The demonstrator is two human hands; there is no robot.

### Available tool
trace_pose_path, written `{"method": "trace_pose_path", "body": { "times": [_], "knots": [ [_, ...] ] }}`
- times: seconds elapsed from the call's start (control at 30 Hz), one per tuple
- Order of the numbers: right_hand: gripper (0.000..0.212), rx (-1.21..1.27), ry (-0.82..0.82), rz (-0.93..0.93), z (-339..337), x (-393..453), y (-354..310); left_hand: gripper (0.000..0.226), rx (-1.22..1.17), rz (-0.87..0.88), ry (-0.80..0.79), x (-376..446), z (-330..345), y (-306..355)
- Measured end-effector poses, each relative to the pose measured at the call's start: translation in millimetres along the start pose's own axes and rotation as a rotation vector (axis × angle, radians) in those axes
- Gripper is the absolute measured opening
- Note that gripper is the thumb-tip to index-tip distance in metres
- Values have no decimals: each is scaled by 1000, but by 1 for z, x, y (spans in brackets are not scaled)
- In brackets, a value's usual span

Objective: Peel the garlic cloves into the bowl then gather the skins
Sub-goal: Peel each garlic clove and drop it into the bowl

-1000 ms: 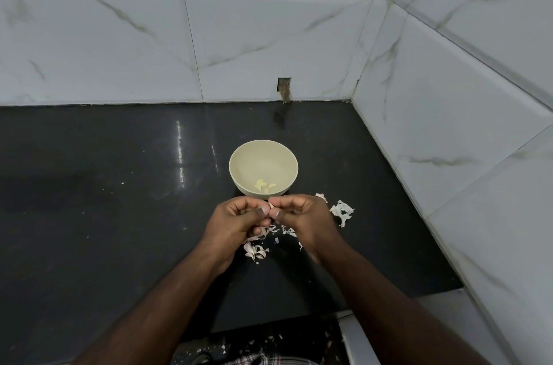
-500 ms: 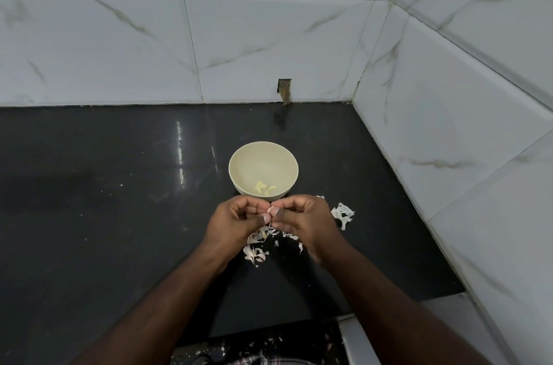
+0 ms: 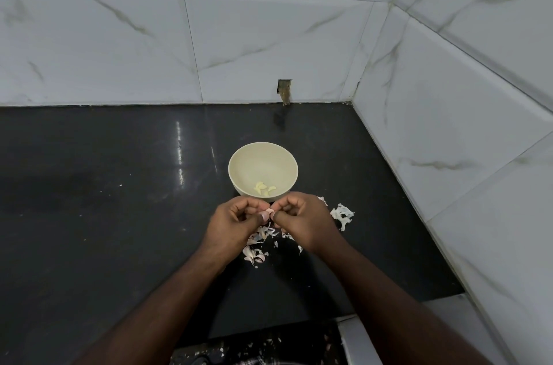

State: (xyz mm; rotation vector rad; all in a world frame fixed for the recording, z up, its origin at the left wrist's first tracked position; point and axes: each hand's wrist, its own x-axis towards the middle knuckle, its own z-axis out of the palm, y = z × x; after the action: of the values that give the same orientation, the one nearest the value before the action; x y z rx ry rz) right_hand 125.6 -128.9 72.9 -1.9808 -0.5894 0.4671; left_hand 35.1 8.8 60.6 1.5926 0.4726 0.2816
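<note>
Peeling step in progress. L hand [image 3: 236, 222], fingers curled, is pinching a garlic clove [image 3: 269, 211] w/ thumb; R hand [image 3: 302, 219], also curled, is nipping at the same clove's skin. Bowl [image 3: 239, 161] w/ peeled cloves [image 3: 264, 188] is sitting just beyond both hands; skins [image 3: 257, 254] are lying on the desk [image 3: 104, 215] below and to the R of them. Next, probably: strip skin, drop clove fwd into bowl.

The round cream-coloured bowl [image 3: 263, 168] at frame centre is plain and unpatterned; the peeled garlic cloves [image 3: 264, 188] inside it are pale yellow. The papery garlic skins [image 3: 343, 214] at centre right and below the hands are white with pinkish tints. The glossy countertop [image 3: 89, 215] is solid black. The glazed wall tiles [image 3: 269, 29] across the upper frame are white with grey-brown marble veining.
</note>
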Motion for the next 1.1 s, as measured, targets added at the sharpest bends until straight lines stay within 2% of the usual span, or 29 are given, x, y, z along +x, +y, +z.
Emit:
{"method": "trace_pose_path", "body": {
  "times": [0.17, 0.37, 0.63, 0.9, 1.1],
  "knots": [
    [1, -23, 3, -9, -1, -2, -1, 16, 3, 23, -14, 0, -2, -3],
    [19, -23, 37, 27, 4, -2, 0, 18, -49, -4, -15, 0, 1, -6],
    [28, -5, 88, 8, 11, -9, -2, 19, -15, 7, 3, -4, 5, -4],
    [16, 7, 118, -7, 12, -12, -1, 13, -112, -66, -53, -8, 5, -1],
    [8, 72, 82, -25, 10, -16, -3, 9, -246, -135, -92, -10, 2, 1]
  ]
}}
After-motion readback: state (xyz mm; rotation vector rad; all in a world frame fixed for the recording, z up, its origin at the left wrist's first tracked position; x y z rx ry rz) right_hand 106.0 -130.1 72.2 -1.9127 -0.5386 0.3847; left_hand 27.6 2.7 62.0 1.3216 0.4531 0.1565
